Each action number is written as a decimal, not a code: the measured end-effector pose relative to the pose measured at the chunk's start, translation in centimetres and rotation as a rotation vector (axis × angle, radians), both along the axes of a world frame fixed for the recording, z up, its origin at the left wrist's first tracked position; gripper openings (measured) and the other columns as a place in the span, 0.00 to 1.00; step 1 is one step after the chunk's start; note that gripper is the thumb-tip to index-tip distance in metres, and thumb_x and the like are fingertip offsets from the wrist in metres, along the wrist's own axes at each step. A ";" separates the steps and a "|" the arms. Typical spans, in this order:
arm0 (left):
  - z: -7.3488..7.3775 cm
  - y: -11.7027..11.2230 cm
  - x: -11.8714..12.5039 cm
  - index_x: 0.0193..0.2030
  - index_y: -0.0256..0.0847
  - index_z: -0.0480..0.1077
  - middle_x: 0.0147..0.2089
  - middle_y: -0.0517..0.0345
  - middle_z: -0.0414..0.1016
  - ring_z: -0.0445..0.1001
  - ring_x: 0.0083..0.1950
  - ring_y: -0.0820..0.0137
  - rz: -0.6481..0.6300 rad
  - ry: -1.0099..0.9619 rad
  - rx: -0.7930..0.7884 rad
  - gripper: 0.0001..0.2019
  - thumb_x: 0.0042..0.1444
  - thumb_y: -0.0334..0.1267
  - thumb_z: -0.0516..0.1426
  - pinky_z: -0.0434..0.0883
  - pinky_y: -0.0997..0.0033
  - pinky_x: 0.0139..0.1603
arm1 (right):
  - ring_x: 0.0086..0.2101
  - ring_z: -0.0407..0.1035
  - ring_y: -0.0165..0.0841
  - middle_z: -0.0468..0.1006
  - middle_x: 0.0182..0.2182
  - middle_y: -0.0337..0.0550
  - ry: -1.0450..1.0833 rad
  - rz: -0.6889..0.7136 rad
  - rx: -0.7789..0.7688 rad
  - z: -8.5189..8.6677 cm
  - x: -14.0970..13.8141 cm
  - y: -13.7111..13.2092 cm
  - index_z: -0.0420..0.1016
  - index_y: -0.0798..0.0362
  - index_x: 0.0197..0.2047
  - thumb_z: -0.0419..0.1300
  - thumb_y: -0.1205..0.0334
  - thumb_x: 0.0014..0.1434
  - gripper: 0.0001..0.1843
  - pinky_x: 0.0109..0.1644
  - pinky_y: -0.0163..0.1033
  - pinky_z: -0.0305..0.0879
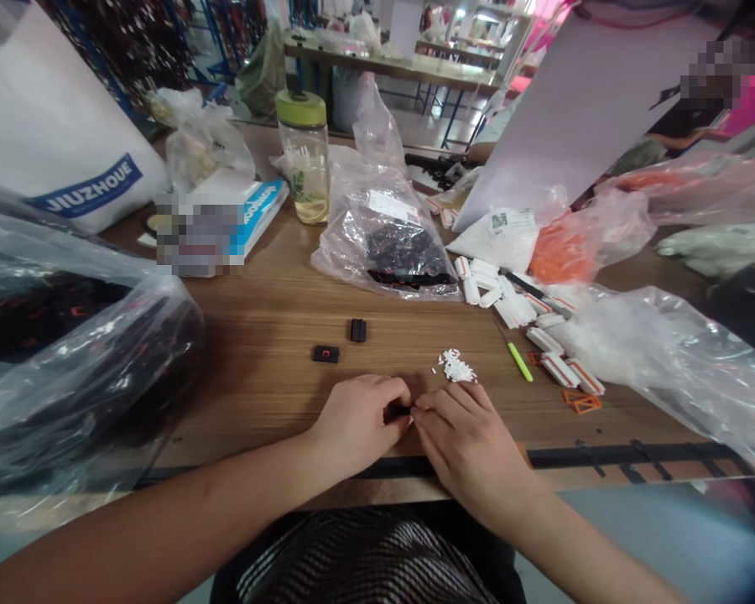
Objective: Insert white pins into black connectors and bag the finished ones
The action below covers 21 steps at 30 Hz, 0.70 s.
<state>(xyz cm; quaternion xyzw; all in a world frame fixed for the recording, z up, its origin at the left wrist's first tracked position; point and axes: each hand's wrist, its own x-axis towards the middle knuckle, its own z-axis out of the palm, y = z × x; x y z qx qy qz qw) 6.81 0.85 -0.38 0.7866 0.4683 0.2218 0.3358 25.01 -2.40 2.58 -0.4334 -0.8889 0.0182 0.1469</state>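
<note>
My left hand (358, 419) and my right hand (466, 440) meet at the near edge of the wooden table (270, 294). Both are pinched together on a small black plastic part (398, 411) held between their fingertips. Just beyond my right hand lies a little heap of tiny white pieces (456, 367). Two more black parts sit further out on the table, one with a red mark (325, 354) and one plain (358, 330).
A clear bag of black parts (390, 239) lies behind, white and orange clips (557, 356) and a green pen (519, 361) to the right. Large plastic bags (69, 352) crowd the left, another (673, 352) the right. A bottle (304, 155) stands at the back.
</note>
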 end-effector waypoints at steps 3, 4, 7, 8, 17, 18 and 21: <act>0.0 0.0 0.0 0.32 0.42 0.71 0.31 0.63 0.74 0.72 0.33 0.68 -0.010 0.005 0.004 0.05 0.52 0.31 0.63 0.66 0.68 0.34 | 0.37 0.68 0.36 0.78 0.33 0.45 0.023 0.014 -0.118 1.0 0.2 0.9 0.79 0.54 0.33 0.55 0.69 0.64 0.12 0.46 0.45 0.61; 0.1 0.0 0.0 0.33 0.42 0.71 0.31 0.63 0.74 0.72 0.33 0.68 -0.008 0.003 0.009 0.05 0.52 0.31 0.63 0.66 0.68 0.34 | 0.37 0.69 0.36 0.78 0.32 0.44 0.039 0.026 -0.176 1.5 0.3 1.6 0.79 0.53 0.33 0.55 0.68 0.64 0.12 0.46 0.44 0.60; 0.1 -0.1 0.0 0.33 0.41 0.71 0.32 0.62 0.74 0.72 0.33 0.68 -0.003 -0.013 0.032 0.04 0.51 0.32 0.63 0.67 0.68 0.34 | 0.39 0.70 0.35 0.79 0.35 0.43 0.046 0.035 -0.254 2.6 0.0 4.6 0.79 0.52 0.34 0.56 0.66 0.64 0.11 0.47 0.44 0.61; 0.1 -0.1 0.0 0.33 0.41 0.71 0.32 0.62 0.74 0.72 0.32 0.68 -0.005 -0.019 0.043 0.04 0.51 0.31 0.62 0.67 0.68 0.34 | 0.41 0.71 0.36 0.79 0.37 0.45 0.044 0.027 -0.237 2.8 -0.5 5.8 0.80 0.52 0.37 0.55 0.66 0.64 0.11 0.48 0.45 0.61; 0.6 -0.3 -0.6 0.34 0.40 0.70 0.33 0.59 0.71 0.69 0.34 0.68 -0.041 -0.172 0.096 0.04 0.52 0.33 0.61 0.66 0.68 0.34 | 0.49 0.71 0.39 0.73 0.54 0.53 0.004 0.124 -0.400 0.2 -6.3 13.9 0.72 0.57 0.60 0.59 0.67 0.58 0.25 0.53 0.44 0.64; 0.8 0.0 -0.8 0.33 0.40 0.70 0.32 0.59 0.70 0.68 0.33 0.68 -0.016 -0.222 0.100 0.02 0.54 0.33 0.59 0.66 0.69 0.33 | 0.48 0.71 0.38 0.75 0.51 0.52 0.012 0.134 -0.409 0.1 -6.2 14.2 0.76 0.57 0.54 0.59 0.69 0.58 0.20 0.53 0.42 0.64; 1.1 1.0 -1.4 0.33 0.40 0.68 0.33 0.59 0.69 0.67 0.32 0.71 0.148 -0.349 0.120 0.05 0.60 0.31 0.54 0.64 0.71 0.31 | 0.41 0.71 0.34 0.76 0.42 0.48 0.042 0.089 -0.416 0.0 -5.2 14.0 0.79 0.57 0.43 0.61 0.70 0.56 0.10 0.47 0.39 0.64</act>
